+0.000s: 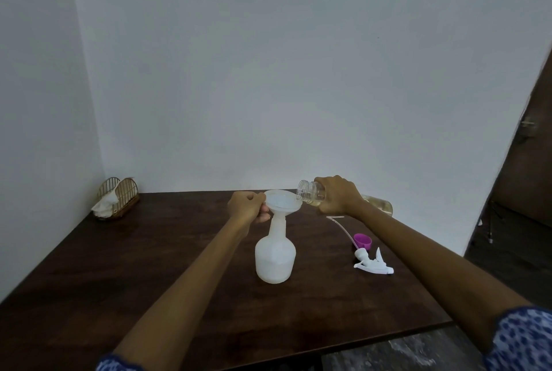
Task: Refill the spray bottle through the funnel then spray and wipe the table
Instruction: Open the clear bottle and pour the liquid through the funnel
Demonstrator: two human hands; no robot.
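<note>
A white translucent spray bottle (274, 254) stands uncapped in the middle of the dark wooden table (149, 266), partly filled. A white funnel (282, 202) sits in its neck. My left hand (248, 206) pinches the funnel's left rim. My right hand (339, 194) grips a clear refill bottle (312, 191) tipped almost level, its open mouth over the funnel's right edge; pale yellowish liquid shows in its rear part (379, 204). The white trigger sprayer head (372, 261) with its thin tube lies on the table to the right.
A purple cap (362, 240) lies beside the sprayer head. A gold wire holder with white tissues (115, 198) stands at the back left corner by the wall. The table's right edge runs near a dark door (525, 161).
</note>
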